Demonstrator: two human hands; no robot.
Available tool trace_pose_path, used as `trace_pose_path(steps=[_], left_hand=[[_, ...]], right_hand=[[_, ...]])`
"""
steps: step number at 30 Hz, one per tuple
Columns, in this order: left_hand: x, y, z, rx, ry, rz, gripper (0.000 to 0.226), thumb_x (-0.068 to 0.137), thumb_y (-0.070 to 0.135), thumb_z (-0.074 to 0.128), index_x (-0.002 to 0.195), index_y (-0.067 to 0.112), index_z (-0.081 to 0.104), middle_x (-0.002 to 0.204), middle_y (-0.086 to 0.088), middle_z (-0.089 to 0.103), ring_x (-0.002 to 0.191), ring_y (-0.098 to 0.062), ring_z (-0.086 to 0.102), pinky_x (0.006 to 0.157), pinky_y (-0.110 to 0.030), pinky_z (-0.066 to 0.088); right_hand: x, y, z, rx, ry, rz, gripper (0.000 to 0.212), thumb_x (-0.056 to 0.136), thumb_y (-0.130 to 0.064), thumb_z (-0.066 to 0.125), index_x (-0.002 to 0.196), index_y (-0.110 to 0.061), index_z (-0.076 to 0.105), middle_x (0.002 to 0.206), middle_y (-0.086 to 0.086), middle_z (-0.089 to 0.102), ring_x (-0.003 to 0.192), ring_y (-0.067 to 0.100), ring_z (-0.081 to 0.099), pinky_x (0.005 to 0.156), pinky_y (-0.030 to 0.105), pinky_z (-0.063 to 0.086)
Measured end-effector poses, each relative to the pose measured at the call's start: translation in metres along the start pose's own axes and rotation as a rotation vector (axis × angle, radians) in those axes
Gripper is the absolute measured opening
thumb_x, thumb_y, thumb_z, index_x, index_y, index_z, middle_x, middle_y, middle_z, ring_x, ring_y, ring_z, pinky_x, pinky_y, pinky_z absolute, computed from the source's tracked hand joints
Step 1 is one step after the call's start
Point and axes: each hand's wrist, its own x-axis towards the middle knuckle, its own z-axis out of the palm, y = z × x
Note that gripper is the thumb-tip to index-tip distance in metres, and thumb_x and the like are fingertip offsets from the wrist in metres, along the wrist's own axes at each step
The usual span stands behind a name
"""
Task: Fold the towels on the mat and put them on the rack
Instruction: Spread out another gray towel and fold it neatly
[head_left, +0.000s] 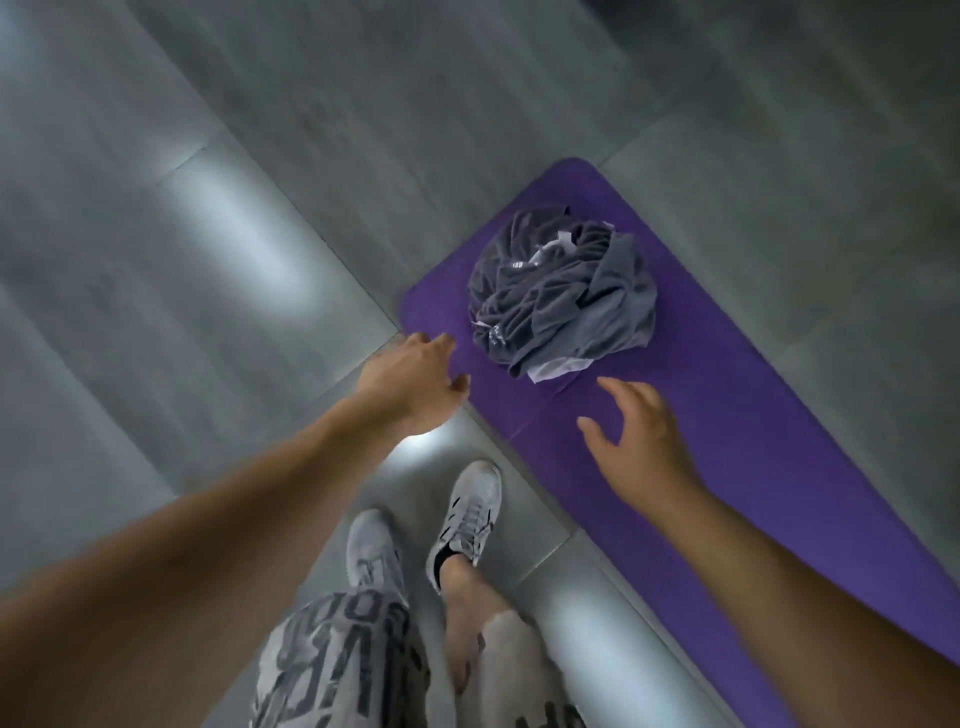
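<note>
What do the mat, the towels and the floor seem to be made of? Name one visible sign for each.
The mat looks like foam or rubber, matt purple: thin, flat, rounded corners. The towels are soft grey cloth, perhaps terry: crumpled into deep folds. The floor seems polished stone or ceramic tile: straight joints, bright reflections.

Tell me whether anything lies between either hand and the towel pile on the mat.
Nothing visible does. Only bare purple mat lies between the left hand, the right hand and the crumpled grey towel pile; both hands are open and empty. The rack is out of view.
</note>
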Motion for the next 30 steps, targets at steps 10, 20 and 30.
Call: trace_pose_path(steps=[10,20,30], left_hand=[[0.154,0.034,0.052,-0.224,-0.142,0.036,0.057,0.098,0.063,0.033,0.135,0.023,0.05,0.128,-0.007,0.062,0.112,-0.027,0.06,0.088,-0.04,0.049],[0.265,0.083,0.075,-0.716,-0.258,0.004,0.041,0.081,0.067,0.062,0.107,0.036,0.066,0.105,0.005,0.071,0.097,-0.018,0.07,0.088,-0.044,0.06],[0.207,0.096,0.054,-1.056,-0.37,-0.215,0.007,0.096,0.035,0.067,0.1,0.03,0.065,0.101,0.005,0.066,0.097,-0.019,0.065,0.09,-0.051,0.058]], right_hand=[[0.152,0.048,0.027,0.149,0.022,0.139,0.067,0.096,-0.05,0.059,0.153,-0.025,0.036,0.159,-0.003,0.028,0.145,0.021,0.032,0.109,0.038,0.036],[0.279,0.082,0.05,0.444,0.06,0.356,0.094,0.075,-0.08,0.06,0.155,-0.043,0.026,0.161,-0.002,0.033,0.145,0.026,0.036,0.112,0.046,0.042],[0.212,0.064,0.034,0.493,0.249,0.293,0.022,0.094,-0.044,0.066,0.091,-0.022,0.06,0.079,-0.015,0.057,0.068,-0.007,0.053,0.051,0.006,0.037]])
